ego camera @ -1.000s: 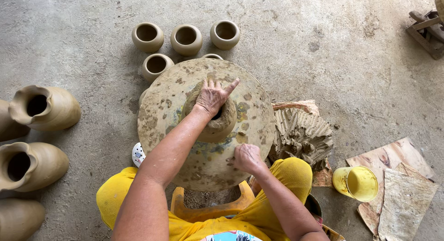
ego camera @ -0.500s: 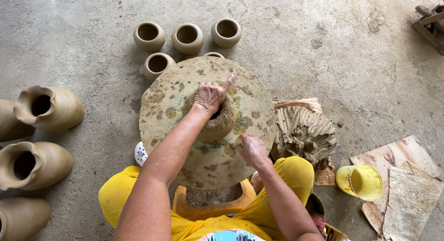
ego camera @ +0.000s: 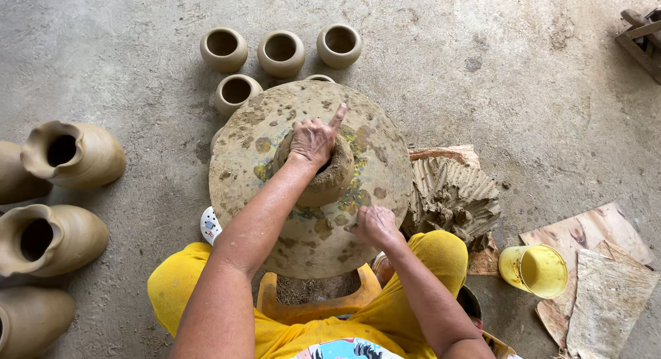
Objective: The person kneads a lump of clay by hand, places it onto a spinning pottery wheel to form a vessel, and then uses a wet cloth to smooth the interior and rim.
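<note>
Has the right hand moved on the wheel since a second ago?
Yes. The right hand has slid from the near edge of the wheel inward, toward the clay lump.

No pkgs, labels, signs or screens in view. Nearest thing: flat brown cardboard-like sheets (ego camera: 606, 276), blank, lying on floor just right of the yellow cup (ego camera: 536, 269).

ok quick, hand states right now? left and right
Left hand: fingers inside the clay pot on the wheel, index finger out.
Right hand: curled, resting on the wheel's near edge, holding nothing visible.
</note>
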